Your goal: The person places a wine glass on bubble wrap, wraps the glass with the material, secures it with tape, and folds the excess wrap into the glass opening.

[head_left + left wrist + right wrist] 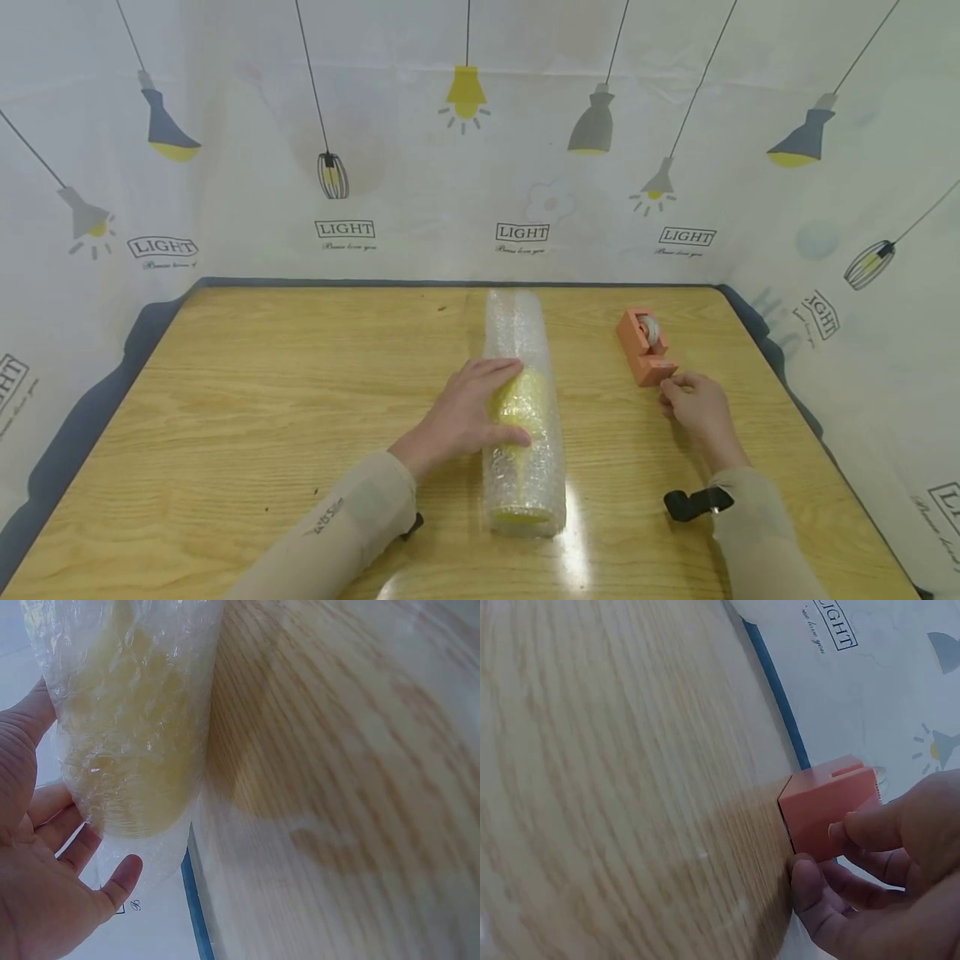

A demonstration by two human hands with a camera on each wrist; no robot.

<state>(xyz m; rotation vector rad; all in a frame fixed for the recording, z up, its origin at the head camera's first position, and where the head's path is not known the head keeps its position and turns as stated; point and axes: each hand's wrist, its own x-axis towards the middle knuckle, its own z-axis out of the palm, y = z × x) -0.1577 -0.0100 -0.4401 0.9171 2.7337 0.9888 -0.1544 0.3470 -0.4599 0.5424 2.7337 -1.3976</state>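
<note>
the left hand (465, 410) spreads its straight fingers across the bubble-wrapped bundle (531, 404), whose long axis runs from near to far. to the bundle's right, well apart, the tape dispenser (635, 350) sits just beyond the right hand (697, 410), the nearer one, its front end meeting those bent fingertips; whether they pinch anything i cannot tell.

Wooden table (300, 367): bundle (528, 404), tape dispenser (637, 346)

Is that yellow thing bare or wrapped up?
Wrapped: the yellow thing shows through clear bubble wrap, which the left hand touches.
</note>
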